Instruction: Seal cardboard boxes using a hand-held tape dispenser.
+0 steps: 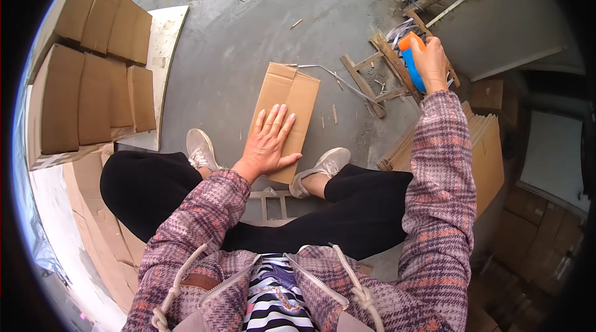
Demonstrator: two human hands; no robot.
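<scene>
A closed brown cardboard box [297,105] stands between my feet, a seam running along its top. My left hand [268,139] lies flat on that top, fingers stretched and a little apart. Off to the right, my right hand [431,64] grips a blue and orange tape dispenser [412,62] above a small wooden stool [397,68]. My palm and fingers cover part of the dispenser, so its tape roll cannot be made out.
Stacked cardboard boxes [93,93] stand on the left beside a pale board [167,40]. Flattened cardboard sheets [487,158] lean by my right forearm. A wooden frame [363,84], wood scraps and a white strap lie on the grey concrete floor [248,34].
</scene>
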